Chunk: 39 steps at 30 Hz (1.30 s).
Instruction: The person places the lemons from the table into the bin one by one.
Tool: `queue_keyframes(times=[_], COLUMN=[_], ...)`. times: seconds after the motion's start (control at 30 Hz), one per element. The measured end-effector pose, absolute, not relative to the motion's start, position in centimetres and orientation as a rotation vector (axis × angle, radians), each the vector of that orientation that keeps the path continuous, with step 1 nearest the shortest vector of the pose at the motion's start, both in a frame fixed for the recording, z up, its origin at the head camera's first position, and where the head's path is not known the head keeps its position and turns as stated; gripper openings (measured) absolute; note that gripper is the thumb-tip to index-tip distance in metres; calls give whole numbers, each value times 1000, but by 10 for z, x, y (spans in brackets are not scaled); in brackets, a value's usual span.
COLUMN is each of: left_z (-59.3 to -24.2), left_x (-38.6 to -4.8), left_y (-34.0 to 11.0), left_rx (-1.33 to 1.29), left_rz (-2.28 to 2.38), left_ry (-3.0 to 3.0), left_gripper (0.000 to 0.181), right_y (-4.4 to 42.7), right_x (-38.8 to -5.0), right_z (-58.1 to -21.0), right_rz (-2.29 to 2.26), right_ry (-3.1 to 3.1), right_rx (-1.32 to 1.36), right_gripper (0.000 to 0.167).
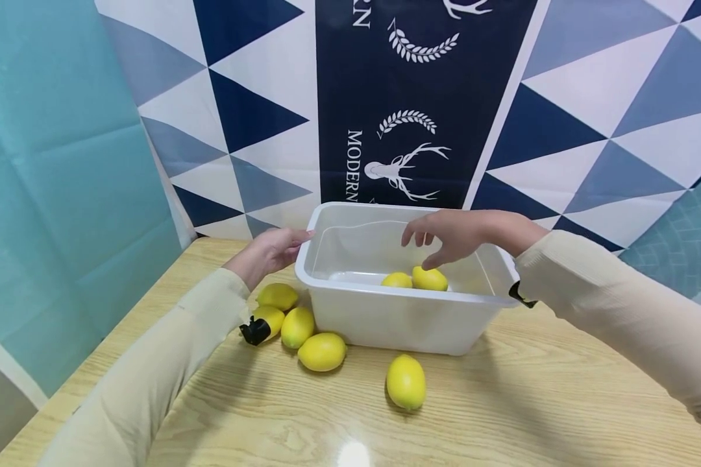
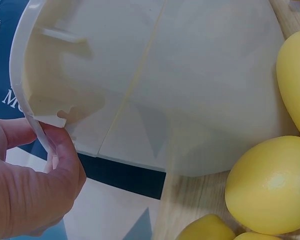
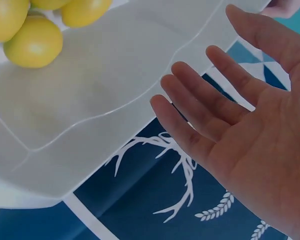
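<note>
A white plastic bin (image 1: 397, 318) stands on the table. My left hand (image 1: 270, 253) pinches its left rim between thumb and fingers, plainly seen in the left wrist view. Above the bin's opening hovers my right hand (image 1: 452, 235), fingers loosely extended and nothing in them; the right wrist view shows the bare palm (image 3: 260, 150). Inside the bin lie several yellow lemons (image 3: 34, 42), two of which show in the head view, one lemon (image 1: 430, 279) just below the right thumb. More lemons (image 1: 322, 352) cluster at the bin's left front corner. A single lemon (image 1: 405, 383) sits in front.
Behind the bin rises a wall cloth (image 1: 269, 123) with blue triangles and a dark deer-print strip. Teal sheeting (image 1: 64, 162) hangs at the left. The wooden table (image 1: 304, 421) reaches toward me, and its left edge runs diagonally below the sheeting.
</note>
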State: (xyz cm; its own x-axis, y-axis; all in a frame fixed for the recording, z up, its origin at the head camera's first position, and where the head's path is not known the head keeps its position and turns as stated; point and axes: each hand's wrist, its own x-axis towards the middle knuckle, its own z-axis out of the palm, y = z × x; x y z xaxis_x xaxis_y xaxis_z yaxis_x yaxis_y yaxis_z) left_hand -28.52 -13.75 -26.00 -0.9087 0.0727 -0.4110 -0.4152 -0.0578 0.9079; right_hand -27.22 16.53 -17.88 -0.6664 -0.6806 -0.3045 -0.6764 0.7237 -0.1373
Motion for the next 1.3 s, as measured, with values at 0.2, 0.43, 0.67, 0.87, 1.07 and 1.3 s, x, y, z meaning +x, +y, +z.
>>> queue_keyframes(times=[0.2, 0.43, 0.67, 0.87, 1.07, 1.3], left_z=[-261, -259, -258, -259, -260, -262], left_x=[-286, -286, -287, -288, -287, -286], left_y=[-138, -138, -136, -136, -137, -139], left_rx=[-354, -328, -336, -352, -349, -336], left_rz=[2022, 2034, 2021, 2016, 2020, 2039], left_ry=[1902, 1887, 1913, 1899, 1892, 1872], left_gripper=[48, 48, 47, 46, 46, 47], right_y=[171, 182, 192, 197, 199, 197], right_x=[-258, -245, -229, -219, -204, -185], right_z=[-184, -192, -202, -212, -216, -222], right_rz=[-103, -188, -316, -347, -338, -328], right_ry=[2661, 2728, 2743, 2817, 2887, 2947], right_rx=[-1236, -1353, -1385, -1398, -1511, -1707], right_gripper=[41, 41, 38, 37, 41, 50])
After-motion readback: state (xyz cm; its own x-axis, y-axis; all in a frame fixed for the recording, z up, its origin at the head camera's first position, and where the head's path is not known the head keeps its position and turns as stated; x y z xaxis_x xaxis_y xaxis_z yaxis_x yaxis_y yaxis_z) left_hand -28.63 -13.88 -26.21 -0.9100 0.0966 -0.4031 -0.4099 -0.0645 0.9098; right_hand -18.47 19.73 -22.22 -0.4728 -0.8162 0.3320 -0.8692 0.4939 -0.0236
